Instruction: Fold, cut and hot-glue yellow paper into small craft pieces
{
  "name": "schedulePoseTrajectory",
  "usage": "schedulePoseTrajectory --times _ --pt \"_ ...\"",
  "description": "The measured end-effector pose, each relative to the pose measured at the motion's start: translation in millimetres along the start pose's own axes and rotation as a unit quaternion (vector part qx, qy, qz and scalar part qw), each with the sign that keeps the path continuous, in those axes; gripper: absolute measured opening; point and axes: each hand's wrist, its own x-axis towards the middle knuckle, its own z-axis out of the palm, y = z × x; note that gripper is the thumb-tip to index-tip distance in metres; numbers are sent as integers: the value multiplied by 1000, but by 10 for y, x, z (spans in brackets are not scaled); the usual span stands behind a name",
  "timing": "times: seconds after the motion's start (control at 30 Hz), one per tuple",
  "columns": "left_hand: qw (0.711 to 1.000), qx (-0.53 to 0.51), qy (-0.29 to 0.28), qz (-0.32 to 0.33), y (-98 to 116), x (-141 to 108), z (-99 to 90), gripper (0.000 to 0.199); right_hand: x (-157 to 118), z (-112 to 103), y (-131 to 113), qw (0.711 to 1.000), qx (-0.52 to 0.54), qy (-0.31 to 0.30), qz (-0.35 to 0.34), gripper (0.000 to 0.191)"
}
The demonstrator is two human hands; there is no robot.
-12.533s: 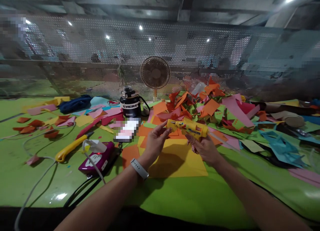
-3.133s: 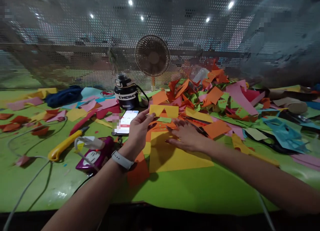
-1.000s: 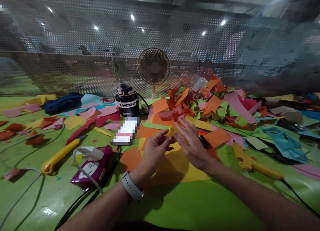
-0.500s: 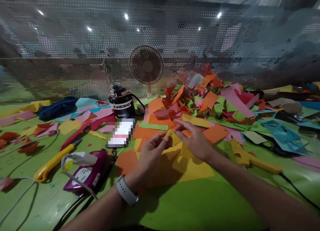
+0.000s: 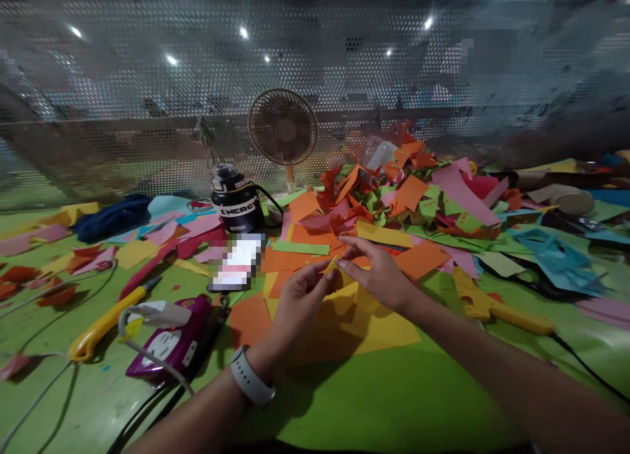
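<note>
Pinching a small yellow paper piece (image 5: 331, 266), the left hand (image 5: 304, 296) likely steadies it towards the green surface's (image 5: 364, 401) near edge for the right hand (image 5: 384, 275), whose grip is unclear

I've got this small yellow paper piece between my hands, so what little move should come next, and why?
I'd probably press the small yellow paper piece with the right hand, since that hand is right at it, the left hand pinches it, and the yellow glue gun lies unheld on the green table.
</note>
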Motion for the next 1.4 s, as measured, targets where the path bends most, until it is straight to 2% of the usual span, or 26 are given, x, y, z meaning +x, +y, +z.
schedulePoseTrajectory --times 0.4,0.7,0.8,1.07,1.27,1.4 --pt "1000 8 16 -2 -27 12 -18 36 -8 -23 -10 999 31 0 27 41" --pt "999 -11 46 -16 64 -45 -1 27 -19 -91 -20 999 -22 -33 -10 43" --pt "999 6 52 -12 80 -35 -9 22 -26 -84 -19 998 -18 -53 -7 45" --pt "994 82 64 36 -68 46 -72 30 -32 -41 14 997 -47 -64 -20 47" --pt "983 155 74 66 -14 38 -60 23 -34 -25 -6 997 -51 -64 -6 50" --pt "993 96 54 34 11 39 -37 26 -22 -58 -11 996 -47 -78 13 53"
